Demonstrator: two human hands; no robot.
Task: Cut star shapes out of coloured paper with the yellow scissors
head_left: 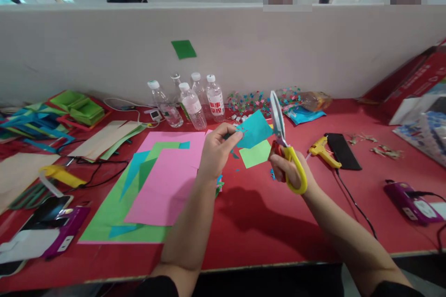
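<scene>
Between its thumb and fingers, my left hand pinches the left edge of a blue piece of paper, raised above the table. Notches show along the paper's left edge. My right hand is wrapped round the yellow handle of a pair of scissors. The blades point up, just right of the paper, and look closed or nearly so. A light green piece of paper lies on the table below the blue one, with small blue scraps around it.
Pink sheets and green sheets lie at left. Plastic bottles stand near the wall. At right are a yellow glue gun, a black phone and a purple power strip. A cable runs to the front edge.
</scene>
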